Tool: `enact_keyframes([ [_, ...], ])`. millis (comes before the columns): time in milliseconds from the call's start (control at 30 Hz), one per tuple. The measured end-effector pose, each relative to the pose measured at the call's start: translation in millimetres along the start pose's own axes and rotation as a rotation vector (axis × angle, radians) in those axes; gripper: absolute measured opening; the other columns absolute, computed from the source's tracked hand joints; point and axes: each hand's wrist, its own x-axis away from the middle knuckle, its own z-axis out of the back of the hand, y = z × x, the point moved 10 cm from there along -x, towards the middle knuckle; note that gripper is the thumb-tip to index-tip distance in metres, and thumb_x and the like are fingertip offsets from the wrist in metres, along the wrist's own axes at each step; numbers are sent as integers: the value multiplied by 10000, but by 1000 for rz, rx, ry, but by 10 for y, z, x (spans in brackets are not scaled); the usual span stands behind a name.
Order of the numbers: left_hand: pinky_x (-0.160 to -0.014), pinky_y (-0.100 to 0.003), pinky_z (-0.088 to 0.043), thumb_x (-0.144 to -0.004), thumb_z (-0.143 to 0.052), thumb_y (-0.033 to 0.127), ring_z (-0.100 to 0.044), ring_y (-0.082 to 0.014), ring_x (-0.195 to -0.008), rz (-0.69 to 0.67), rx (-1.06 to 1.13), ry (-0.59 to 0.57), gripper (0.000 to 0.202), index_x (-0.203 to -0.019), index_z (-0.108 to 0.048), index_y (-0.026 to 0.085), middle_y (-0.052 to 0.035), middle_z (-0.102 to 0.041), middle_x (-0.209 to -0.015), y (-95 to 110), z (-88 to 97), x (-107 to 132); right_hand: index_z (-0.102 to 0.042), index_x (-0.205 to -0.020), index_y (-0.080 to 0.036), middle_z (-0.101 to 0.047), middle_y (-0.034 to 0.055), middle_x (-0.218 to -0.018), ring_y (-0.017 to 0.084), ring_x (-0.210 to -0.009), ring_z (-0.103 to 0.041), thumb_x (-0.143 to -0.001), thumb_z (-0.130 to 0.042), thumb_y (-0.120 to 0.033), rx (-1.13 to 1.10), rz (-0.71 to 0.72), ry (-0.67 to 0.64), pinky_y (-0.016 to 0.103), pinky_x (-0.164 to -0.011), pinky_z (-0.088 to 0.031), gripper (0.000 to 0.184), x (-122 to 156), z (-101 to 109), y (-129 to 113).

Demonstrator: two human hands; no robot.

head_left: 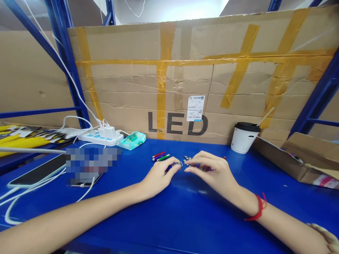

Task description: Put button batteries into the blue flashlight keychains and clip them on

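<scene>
Near the middle of the blue table, my left hand [158, 176] pinches a small metal tube [177, 164] with a silvery end facing right. My right hand [217, 171] is just across from that end, its thumb and forefinger curled close together; whatever is between them is too small to make out. Behind the fingertips lie several small silvery button cells [187, 157]. Slim red, purple and green metal tubes [160, 156] rest beyond my left hand. More coloured tubes [209, 168] show partly under my right hand, mostly hidden by it.
A white lidded cup [242, 139] with a straw stands at the back right, beside an open cardboard box [299, 165]. On the left are a phone [39, 171], cables, a power strip [92, 137] and a green tissue pack [132, 140]. A large cardboard panel [127, 84] closes the back.
</scene>
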Motion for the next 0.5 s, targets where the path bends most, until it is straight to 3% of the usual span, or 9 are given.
enact_keyframes([
  [133, -743, -221, -423, -893, -403, 287, -582, -140, -813, -20, 41, -35, 220, -889, -592, 174, 2, -643, -862, 74, -20, 12, -710, -845, -245, -638, 42, -842, 117, -642, -585, -829, -551, -358, 94, 130, 6, 217, -559, -449, 196, 27, 32, -123],
  [300, -691, -200, -414, -888, -418, 263, -577, -132, -799, -58, 50, -80, 219, -906, -618, 175, 3, -653, -889, 145, -60, 35, -711, -796, -230, -641, 26, -806, 85, -603, -587, -830, -563, -296, 92, 251, 31, 184, -533, -447, 166, 42, 82, -245],
  [500, -798, -211, -405, -896, -410, 227, -569, -138, -882, -171, -38, -141, 205, -994, -583, 177, -21, -643, -975, 193, -143, 99, -697, -763, -214, -641, 10, -789, 90, -706, -615, -803, -605, -228, 85, 321, 43, 162, -598, -454, 101, 77, 99, -257],
])
